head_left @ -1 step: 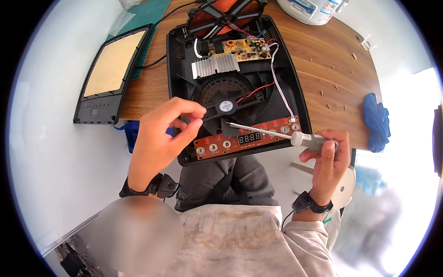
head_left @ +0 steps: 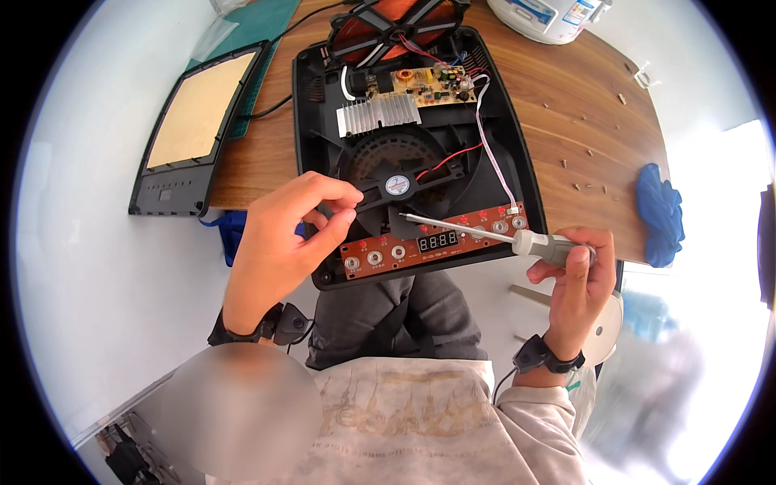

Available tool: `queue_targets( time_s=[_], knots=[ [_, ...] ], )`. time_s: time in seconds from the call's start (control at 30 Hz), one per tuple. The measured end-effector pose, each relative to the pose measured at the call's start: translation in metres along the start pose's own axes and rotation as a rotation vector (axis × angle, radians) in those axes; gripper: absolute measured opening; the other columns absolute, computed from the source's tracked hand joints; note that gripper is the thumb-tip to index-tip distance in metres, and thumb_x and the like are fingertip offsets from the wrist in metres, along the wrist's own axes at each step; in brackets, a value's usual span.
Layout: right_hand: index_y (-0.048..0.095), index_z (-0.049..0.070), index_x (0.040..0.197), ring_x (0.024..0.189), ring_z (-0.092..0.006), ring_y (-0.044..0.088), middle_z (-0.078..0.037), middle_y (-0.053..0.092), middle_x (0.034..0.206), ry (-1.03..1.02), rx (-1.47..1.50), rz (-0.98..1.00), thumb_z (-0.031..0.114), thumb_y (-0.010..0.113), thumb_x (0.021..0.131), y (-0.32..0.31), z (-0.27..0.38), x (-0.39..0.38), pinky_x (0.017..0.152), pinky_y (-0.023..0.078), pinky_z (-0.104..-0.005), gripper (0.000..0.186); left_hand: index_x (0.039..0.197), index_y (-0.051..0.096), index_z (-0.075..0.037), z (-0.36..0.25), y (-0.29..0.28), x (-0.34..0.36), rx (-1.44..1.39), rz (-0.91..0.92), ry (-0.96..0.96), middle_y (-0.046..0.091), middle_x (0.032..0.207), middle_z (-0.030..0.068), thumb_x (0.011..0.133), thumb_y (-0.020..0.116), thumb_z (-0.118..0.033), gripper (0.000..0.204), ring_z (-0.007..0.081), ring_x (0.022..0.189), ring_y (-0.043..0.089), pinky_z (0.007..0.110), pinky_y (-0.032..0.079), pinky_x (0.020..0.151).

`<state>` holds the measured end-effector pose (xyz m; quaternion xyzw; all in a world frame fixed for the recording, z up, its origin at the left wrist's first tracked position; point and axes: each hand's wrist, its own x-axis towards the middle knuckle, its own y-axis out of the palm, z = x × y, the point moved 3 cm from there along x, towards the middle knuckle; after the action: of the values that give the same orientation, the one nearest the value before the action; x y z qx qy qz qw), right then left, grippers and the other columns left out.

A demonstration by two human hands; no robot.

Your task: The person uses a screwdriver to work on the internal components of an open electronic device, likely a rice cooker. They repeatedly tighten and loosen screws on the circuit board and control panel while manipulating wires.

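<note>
On the table lies an opened induction cooker base [head_left: 323, 279], a black shell with its parts exposed. My left hand [head_left: 283, 222] is closed, thumb and forefinger pinching the left end of the black cooling fan's bracket [head_left: 398, 186]. My right hand [head_left: 574, 275] grips a screwdriver [head_left: 541, 246] by its grey handle. Its shaft points left across the red-brown control board [head_left: 376, 257], the tip lying over the fan's lower blades. A silver heatsink [head_left: 378, 115] and a circuit board [head_left: 432, 85] sit beyond the fan. Red wires and a white cable [head_left: 489, 129] run along the right side.
A copper coil [head_left: 396, 28] leans at the shell's far edge. The cooker's top panel [head_left: 198, 113] lies left, partly on a green mat [head_left: 275, 28]. Several small screws [head_left: 590, 152] are scattered right, near a blue cloth [head_left: 659, 214]. A white appliance [head_left: 550, 18] stands at the back.
</note>
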<state>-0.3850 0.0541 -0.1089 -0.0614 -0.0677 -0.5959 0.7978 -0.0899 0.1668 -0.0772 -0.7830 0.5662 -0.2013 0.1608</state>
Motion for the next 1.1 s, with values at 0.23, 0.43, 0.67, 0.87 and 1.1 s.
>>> queue_targets(
  time_s=[0.23, 0.43, 0.67, 0.87, 1.1],
  knots=[
    [0.053, -0.001, 0.107, 0.061, -0.0187, 0.067, -0.012, 0.063, 0.084, -0.031, -0.051, -0.07, 0.033, 0.055, 0.104, -0.008, -0.002, 0.002, 0.055, 0.054, -0.0278, 0.034, 0.099, 0.069, -0.004, 0.004, -0.003, -0.01, 0.42, 0.162, 0.296, 0.066, 0.099, 0.0079, 0.081, 0.07, 0.001, 0.018, 0.0247, 0.088, 0.064, 0.033, 0.053, 0.074],
    [0.052, -0.001, 0.108, 0.061, -0.0196, 0.066, -0.013, 0.063, 0.083, 0.004, -0.003, -0.103, 0.032, 0.055, 0.104, -0.01, -0.01, -0.002, 0.056, 0.054, -0.0289, 0.034, 0.11, 0.065, -0.007, 0.003, 0.006, -0.035, 0.469, 0.325, 0.211, 0.062, 0.101, 0.0065, 0.072, 0.083, -0.023, 0.044, 0.0268, 0.092, 0.06, 0.037, 0.052, 0.077],
    [0.051, -0.001, 0.109, 0.062, -0.0198, 0.066, -0.013, 0.064, 0.083, 0.016, 0.036, -0.088, 0.032, 0.055, 0.105, -0.009, -0.019, -0.003, 0.057, 0.055, -0.0299, 0.034, 0.112, 0.063, -0.011, 0.009, 0.025, -0.044, 0.727, 0.161, 0.331, 0.061, 0.101, 0.0041, 0.054, 0.089, -0.012, 0.063, 0.0254, 0.086, 0.058, 0.036, 0.05, 0.074],
    [0.051, 0.0, 0.11, 0.062, -0.02, 0.066, -0.014, 0.065, 0.087, -0.031, 0.027, -0.132, 0.032, 0.051, 0.106, -0.016, -0.015, -0.003, 0.056, 0.055, -0.03, 0.032, 0.107, 0.068, -0.012, 0.002, 0.011, -0.036, 0.611, 0.05, 0.41, 0.067, 0.096, 0.0026, 0.052, 0.087, -0.004, 0.059, 0.0238, 0.08, 0.061, 0.034, 0.051, 0.069],
    [0.051, 0.002, 0.113, 0.059, -0.0181, 0.063, -0.014, 0.065, 0.097, -0.118, 0.102, -0.278, 0.032, 0.046, 0.108, -0.037, -0.008, -0.001, 0.053, 0.049, -0.0277, 0.031, 0.097, 0.07, -0.007, -0.02, -0.019, -0.011, 0.414, -0.166, 0.429, 0.068, 0.093, 0.0065, 0.062, 0.087, -0.002, 0.039, 0.0203, 0.076, 0.063, 0.029, 0.052, 0.063]
  ],
)
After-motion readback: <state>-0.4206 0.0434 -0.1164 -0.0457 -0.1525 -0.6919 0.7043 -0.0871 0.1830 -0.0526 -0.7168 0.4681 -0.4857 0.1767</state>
